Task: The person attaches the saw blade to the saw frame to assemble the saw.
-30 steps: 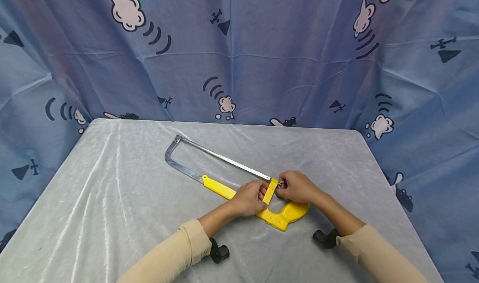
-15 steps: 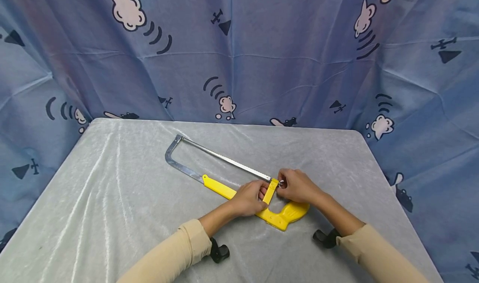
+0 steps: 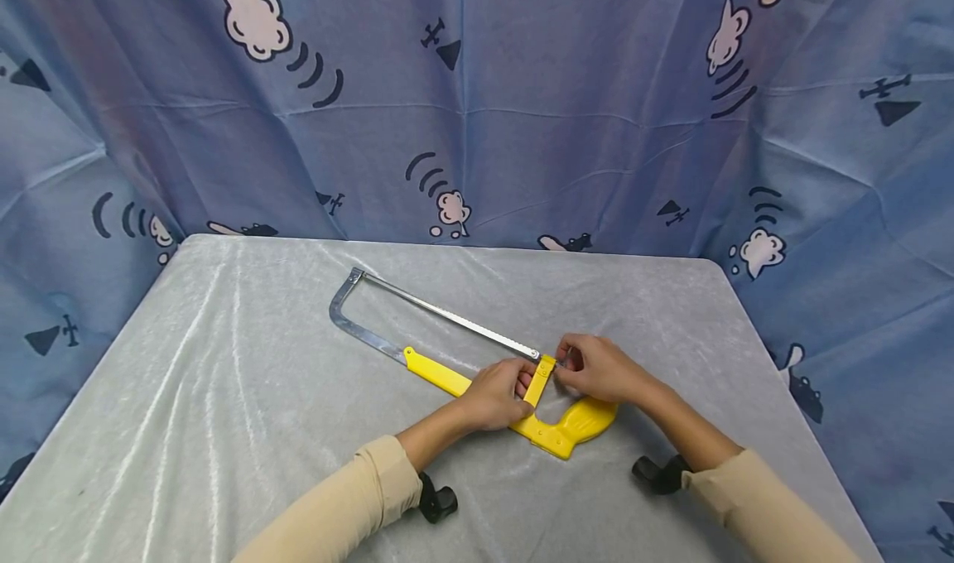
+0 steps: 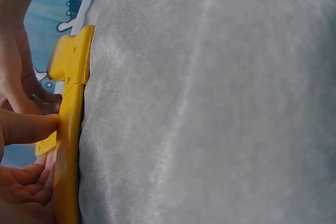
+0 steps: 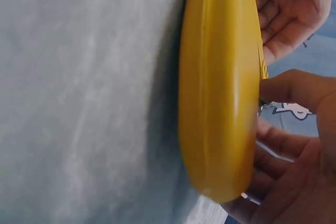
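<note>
A hacksaw lies on the cloth in the head view, its silvery toothed blade (image 3: 455, 319) along the far side and its yellow frame (image 3: 440, 374) nearer. The yellow handle (image 3: 589, 421) is at the right end. My left hand (image 3: 488, 393) grips the frame beside the upright yellow post (image 3: 540, 381), thumb on the near side, fingers behind. At the post's right face, my right hand (image 3: 599, 368) has thumb and forefinger curled about the small metal wing nut (image 5: 266, 104). The fingers hide much of that nut in the head view.
A pale grey velvety cloth (image 3: 224, 364) covers the table, with creases on the left. Behind it hangs a blue patterned curtain (image 3: 477, 132). Black wrist cameras are strapped below both hands.
My right hand and forearm have shifted slightly right, the thumb and forefinger turning and spreading a little at the wing nut. My left hand and the hacksaw have stayed in place.
</note>
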The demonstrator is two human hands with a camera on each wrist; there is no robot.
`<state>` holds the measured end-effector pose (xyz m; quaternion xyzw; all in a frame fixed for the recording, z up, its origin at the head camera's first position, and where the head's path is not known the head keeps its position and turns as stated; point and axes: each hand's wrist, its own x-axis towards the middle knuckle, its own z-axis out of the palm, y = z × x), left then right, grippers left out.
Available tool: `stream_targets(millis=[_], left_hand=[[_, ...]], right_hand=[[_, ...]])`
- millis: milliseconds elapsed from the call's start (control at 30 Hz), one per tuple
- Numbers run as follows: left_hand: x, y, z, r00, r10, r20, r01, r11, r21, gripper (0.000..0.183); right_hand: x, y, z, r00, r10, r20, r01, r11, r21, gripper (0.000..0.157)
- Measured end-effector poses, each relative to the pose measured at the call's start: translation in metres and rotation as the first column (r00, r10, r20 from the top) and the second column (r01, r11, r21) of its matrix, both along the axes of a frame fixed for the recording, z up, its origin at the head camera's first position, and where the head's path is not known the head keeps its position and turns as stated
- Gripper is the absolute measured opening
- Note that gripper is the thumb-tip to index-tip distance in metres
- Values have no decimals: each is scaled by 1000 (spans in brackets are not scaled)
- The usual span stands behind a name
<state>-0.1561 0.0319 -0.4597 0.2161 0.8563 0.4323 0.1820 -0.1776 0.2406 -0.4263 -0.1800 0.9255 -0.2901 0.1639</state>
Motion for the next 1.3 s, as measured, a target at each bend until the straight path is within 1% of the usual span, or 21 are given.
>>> stream_targets(millis=[100, 233, 367, 500, 633, 800, 900, 1033, 1133, 1300], left_hand=[[0, 0, 0, 1000, -2, -8, 2, 1000, 2, 40], [0, 0, 0, 1000, -2, -9, 2, 1000, 0, 40], [1, 0, 0, 1000, 2, 1, -2, 1000, -2, 41], [1, 0, 0, 1000, 6, 11, -6, 1000, -3, 41], [1, 0, 1, 1000, 8, 16, -8, 1000, -3, 41], [1, 1, 1, 1000, 6, 16, -6, 1000, -3, 42], [0, 1, 0, 1000, 4, 13, -4, 1000, -3, 42], [0, 0, 0, 1000, 4, 11, -4, 1000, -4, 41], [0, 0, 0, 1000, 5, 8, -5, 1000, -5, 41], [0, 1, 1, 1000, 3, 6, -3, 1000, -12, 41]], right_hand=[[-2, 4, -1, 999, 18, 29, -17, 999, -38, 7], [-4, 7, -3, 991, 37, 129, -20, 991, -135, 13], [-6, 9, -4, 972, 44, 233, 8, 976, -217, 19], [-8, 9, -5, 952, 35, 303, 42, 969, -244, 22], [-9, 8, -5, 935, -4, 354, 92, 969, -230, 25], [-9, 8, -4, 933, -27, 358, 111, 970, -215, 26], [-9, 8, -4, 939, -30, 342, 113, 967, -227, 22], [-7, 8, -6, 954, -32, 298, 111, 961, -252, 16], [-6, 9, -6, 963, -24, 269, 100, 956, -275, 14], [-4, 11, -6, 965, -15, 263, 98, 947, -305, 14]])
